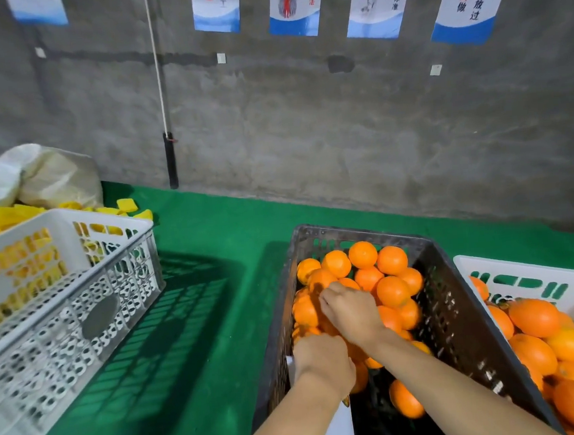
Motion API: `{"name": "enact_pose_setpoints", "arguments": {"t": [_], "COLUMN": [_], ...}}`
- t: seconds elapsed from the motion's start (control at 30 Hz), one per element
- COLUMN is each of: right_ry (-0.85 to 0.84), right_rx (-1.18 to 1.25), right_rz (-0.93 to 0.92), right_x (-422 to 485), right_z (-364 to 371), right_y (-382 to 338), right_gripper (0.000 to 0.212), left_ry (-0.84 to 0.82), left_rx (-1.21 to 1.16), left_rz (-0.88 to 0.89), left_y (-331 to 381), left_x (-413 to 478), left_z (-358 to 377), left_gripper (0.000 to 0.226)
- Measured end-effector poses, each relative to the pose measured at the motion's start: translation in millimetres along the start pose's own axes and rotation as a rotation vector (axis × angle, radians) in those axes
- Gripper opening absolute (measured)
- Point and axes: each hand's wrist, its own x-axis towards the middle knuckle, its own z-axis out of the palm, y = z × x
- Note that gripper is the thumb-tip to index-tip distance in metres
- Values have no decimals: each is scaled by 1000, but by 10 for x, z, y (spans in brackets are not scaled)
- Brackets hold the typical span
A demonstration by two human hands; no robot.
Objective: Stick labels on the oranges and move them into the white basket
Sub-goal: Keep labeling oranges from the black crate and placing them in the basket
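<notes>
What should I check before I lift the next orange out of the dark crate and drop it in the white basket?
1. Right hand on an orange in the dark crate: ok, its fingers rest on the pile, but a firm grip cannot be told.
2. Left hand holding the labels: cannot tell; something white shows at its edge.
3. Label stuck on the orange under the right hand: cannot tell, the hand covers it.
4. White basket on the right has room: ok, oranges already lie in it, rim still showing.
5. Path from crate to that basket: ok, they stand side by side.
6. Oranges left in the crate: ok, many remain.
</notes>
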Motion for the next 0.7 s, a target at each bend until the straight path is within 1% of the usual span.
{"name": "enact_pose_setpoints", "arguments": {"t": [0.1,0.13,0.17,0.33,0.47,0.57,0.7], "right_ry": [-6,-5,-26,-54,-86,-96,-127], "right_rx": [31,35,52,170,248,258,251], "right_rz": [-69,-88,-90,-63,-82,-27,46], "right_x": [16,16,17,0,-92,-124,-120], "right_z": [87,123,162,305,327,298,267], "right_y": [-40,-49,-52,4,22,52,60], "right_gripper": [11,6,6,23,28,29,39], "left_ry": [-7,-8,-9,-30,-34,-34,-50], "left_rx": [3,10,13,1,20,18,4], "left_rz": [-10,-11,-14,-31,-29,-28,-32], "left_y": [-6,-5,-2,18,26,21,19], "left_x": [15,19,25,20,5,1,-1], "left_z": [-8,-6,-3,-15,-13,-16,-20], "left_gripper": [29,29,30,30,34,35,35]}}
